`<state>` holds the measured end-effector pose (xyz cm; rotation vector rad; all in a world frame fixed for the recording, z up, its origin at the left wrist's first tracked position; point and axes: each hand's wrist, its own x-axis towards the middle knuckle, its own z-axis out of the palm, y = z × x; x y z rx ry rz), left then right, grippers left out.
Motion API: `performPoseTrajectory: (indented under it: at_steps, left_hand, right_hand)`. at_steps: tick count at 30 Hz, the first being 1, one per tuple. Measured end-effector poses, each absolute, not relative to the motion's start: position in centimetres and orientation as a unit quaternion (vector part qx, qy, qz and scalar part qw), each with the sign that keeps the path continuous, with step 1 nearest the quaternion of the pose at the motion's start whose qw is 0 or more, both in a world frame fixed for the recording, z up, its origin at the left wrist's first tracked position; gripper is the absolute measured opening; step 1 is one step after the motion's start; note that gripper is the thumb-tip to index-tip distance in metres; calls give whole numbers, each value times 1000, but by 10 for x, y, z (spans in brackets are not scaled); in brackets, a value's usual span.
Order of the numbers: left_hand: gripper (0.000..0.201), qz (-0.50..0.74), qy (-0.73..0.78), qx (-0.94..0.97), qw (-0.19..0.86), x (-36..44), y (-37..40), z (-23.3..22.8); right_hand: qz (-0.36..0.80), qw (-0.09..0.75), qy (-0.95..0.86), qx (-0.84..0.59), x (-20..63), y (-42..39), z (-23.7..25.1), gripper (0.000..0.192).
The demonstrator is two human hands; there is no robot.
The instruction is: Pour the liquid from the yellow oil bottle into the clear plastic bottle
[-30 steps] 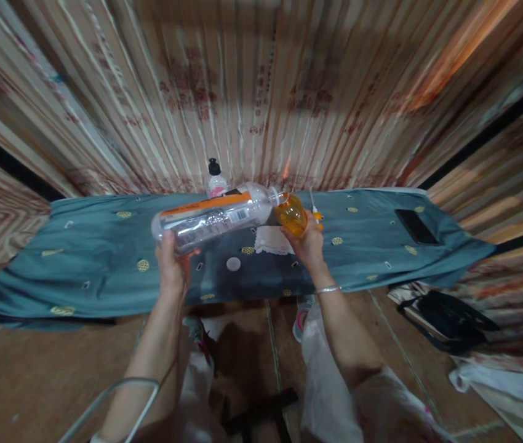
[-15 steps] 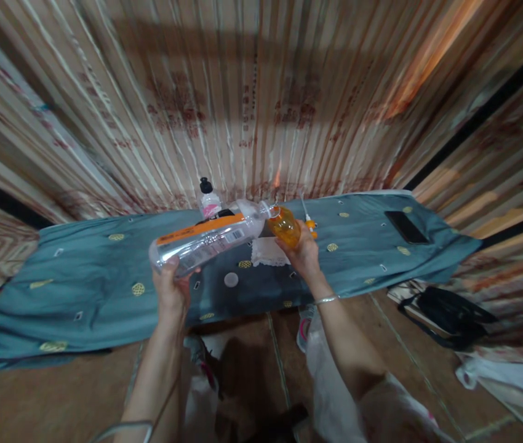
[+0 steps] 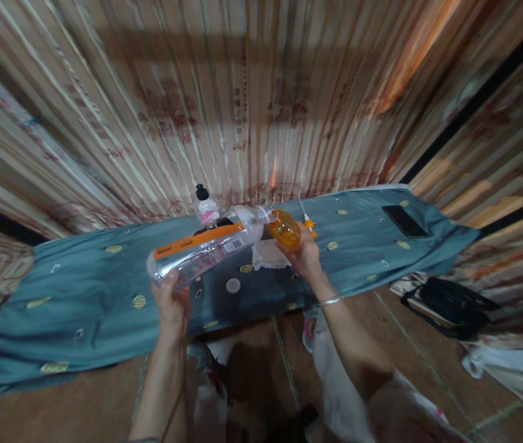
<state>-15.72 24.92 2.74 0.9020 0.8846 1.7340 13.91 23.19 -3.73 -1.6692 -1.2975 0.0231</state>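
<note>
Slightly steeper than before, the clear plastic bottle [image 3: 206,249] is gripped at its base by the left hand [image 3: 171,304], its mouth kept at the small orange bottle [image 3: 284,229] clasped at 3 o'clock in the right hand [image 3: 305,258], so pouring appears under way.

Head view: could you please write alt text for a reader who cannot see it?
The left hand tilts a large clear bottle so its mouth meets a small orange bottle held in the right hand, above a blue-green cloth.

A teal cloth [image 3: 81,289] covers the counter, with a phone [image 3: 404,221], a white napkin [image 3: 268,255], a round cap [image 3: 232,285] and a pink-labelled bottle [image 3: 206,208] on it.
</note>
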Motion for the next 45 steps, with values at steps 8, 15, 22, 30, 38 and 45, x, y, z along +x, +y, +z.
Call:
performPoseTrajectory:
  at_steps: [8,15,22,30,38,45]
  left_hand:
    - [73,718,356,376,465,-157,253,31]
    - [71,729,344,374,459,-155,256,32]
    - [68,729,353,375,451,-154,255,33]
    - [69,730,350,387,442,-155,255,34]
    - [70,736,348,378,440,-156,255,34]
    - [66,734,347,381,443,-155,253,37]
  right_hand:
    - [-9,501,-534,-681,141,232,-44,79]
    - [-6,495,-527,-691,141,232,-45,78]
    - [-6,491,-525,-695,140,230,-42,79]
    - [-17,485,-541,-687,141,232,-43,76]
    - [-8,480,-532,-697,140,231,-42,78]
    - [-2,476,-529,-702,140,231,-40,80]
